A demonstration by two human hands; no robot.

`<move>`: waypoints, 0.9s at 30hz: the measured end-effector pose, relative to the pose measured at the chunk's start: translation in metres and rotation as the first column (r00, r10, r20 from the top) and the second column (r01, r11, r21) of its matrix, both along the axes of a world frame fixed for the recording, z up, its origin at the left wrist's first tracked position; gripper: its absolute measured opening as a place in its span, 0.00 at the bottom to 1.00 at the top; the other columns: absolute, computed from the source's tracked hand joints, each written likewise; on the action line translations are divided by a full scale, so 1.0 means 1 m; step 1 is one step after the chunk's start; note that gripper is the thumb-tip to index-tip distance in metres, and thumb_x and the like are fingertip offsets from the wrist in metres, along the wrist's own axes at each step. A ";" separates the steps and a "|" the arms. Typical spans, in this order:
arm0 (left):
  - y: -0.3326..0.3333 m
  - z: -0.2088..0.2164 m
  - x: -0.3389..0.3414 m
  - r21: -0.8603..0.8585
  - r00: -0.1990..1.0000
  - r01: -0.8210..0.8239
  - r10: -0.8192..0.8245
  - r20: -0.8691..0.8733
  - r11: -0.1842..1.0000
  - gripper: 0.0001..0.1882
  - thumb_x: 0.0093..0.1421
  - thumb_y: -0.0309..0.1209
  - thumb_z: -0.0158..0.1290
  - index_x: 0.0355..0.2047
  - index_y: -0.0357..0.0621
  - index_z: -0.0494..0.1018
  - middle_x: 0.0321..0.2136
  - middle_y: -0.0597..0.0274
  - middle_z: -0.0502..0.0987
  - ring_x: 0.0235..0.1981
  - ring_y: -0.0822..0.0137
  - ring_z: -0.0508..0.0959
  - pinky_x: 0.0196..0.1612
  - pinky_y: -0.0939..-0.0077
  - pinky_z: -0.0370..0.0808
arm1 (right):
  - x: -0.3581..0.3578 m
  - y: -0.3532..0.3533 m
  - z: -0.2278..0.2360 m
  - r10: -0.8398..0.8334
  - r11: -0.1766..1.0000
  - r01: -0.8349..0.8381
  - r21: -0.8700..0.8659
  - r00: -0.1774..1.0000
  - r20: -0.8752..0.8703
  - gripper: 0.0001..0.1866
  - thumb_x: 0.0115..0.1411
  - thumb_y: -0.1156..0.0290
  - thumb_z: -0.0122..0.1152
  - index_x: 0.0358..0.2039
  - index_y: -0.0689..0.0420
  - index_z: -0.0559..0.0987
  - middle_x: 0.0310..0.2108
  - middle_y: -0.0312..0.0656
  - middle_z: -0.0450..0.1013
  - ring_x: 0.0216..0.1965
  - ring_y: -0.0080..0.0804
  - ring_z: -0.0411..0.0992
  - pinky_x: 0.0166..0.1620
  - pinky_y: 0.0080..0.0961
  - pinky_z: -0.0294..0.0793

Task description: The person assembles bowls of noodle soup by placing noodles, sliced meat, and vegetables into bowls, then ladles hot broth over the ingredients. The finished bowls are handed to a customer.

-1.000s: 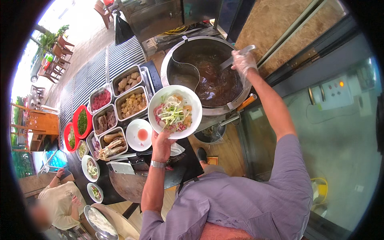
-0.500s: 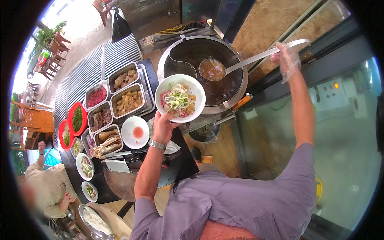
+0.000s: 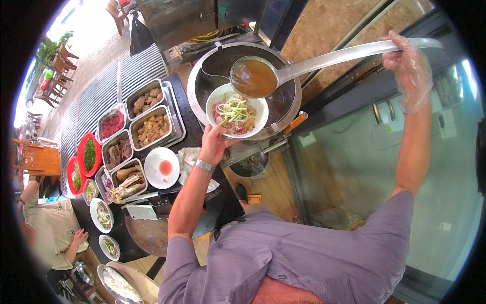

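Note:
My left hand (image 3: 217, 145) grips the near rim of a white bowl (image 3: 259, 122), which holds meat slices, noodles and green shreds. Wearing a clear plastic glove, my right hand (image 3: 409, 68) is closed round the long handle of a metal ladle (image 3: 296, 70). Brown broth (image 3: 260, 76) fills the ladle's cup, which hangs over the far edge of the bowl and hides part of it. Behind both is a large round pot (image 3: 194, 88) with dark liquid and a curved inner divider.
Left of the pot, metal trays (image 3: 132, 126) hold meats. Red baskets (image 3: 81, 164) of greens stand farther left. A white plate (image 3: 169, 178) and a cleaver (image 3: 142, 212) on a round board (image 3: 152, 235) lie nearer me. A co-worker (image 3: 53, 223) is at the lower left. Glass (image 3: 364, 172) stands at right.
The broth-filled ladle has risen from over the pot toward me, and now overlaps the bowl's far edge. My right hand has moved right and up. The bowl stays in my left hand.

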State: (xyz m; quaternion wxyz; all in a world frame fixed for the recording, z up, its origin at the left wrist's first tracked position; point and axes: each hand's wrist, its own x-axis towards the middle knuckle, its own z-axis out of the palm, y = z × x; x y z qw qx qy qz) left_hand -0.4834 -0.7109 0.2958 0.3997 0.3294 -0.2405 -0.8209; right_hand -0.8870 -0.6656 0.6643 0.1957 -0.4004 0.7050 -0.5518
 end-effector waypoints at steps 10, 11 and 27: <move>0.006 0.014 -0.004 0.047 0.997 -0.008 0.012 -0.074 0.999 0.27 0.62 0.26 0.49 0.62 0.39 0.61 0.57 0.47 0.74 0.54 0.50 0.80 0.55 0.47 0.83 | 0.062 0.046 0.002 -0.020 0.994 0.016 -0.104 0.999 -0.033 0.18 0.65 0.60 0.68 0.40 0.67 0.85 0.27 0.45 0.79 0.20 0.26 0.75 0.25 0.20 0.80; 0.007 0.016 -0.002 0.043 0.997 -0.011 0.014 -0.072 0.999 0.27 0.62 0.26 0.49 0.62 0.39 0.60 0.57 0.46 0.74 0.54 0.50 0.80 0.55 0.47 0.83 | 0.069 0.051 0.000 -0.018 0.988 0.008 -0.153 0.998 -0.063 0.19 0.65 0.60 0.68 0.41 0.67 0.85 0.26 0.45 0.80 0.19 0.25 0.75 0.24 0.19 0.79; 0.024 0.049 0.049 -0.040 0.983 -0.145 0.139 -0.121 0.989 0.33 0.61 0.28 0.49 0.67 0.38 0.58 0.61 0.46 0.73 0.56 0.50 0.80 0.57 0.49 0.82 | 0.115 0.102 -0.030 0.088 0.942 -0.124 -0.313 0.988 -0.126 0.28 0.71 0.53 0.59 0.50 0.73 0.75 0.23 0.51 0.77 0.18 0.32 0.73 0.28 0.29 0.77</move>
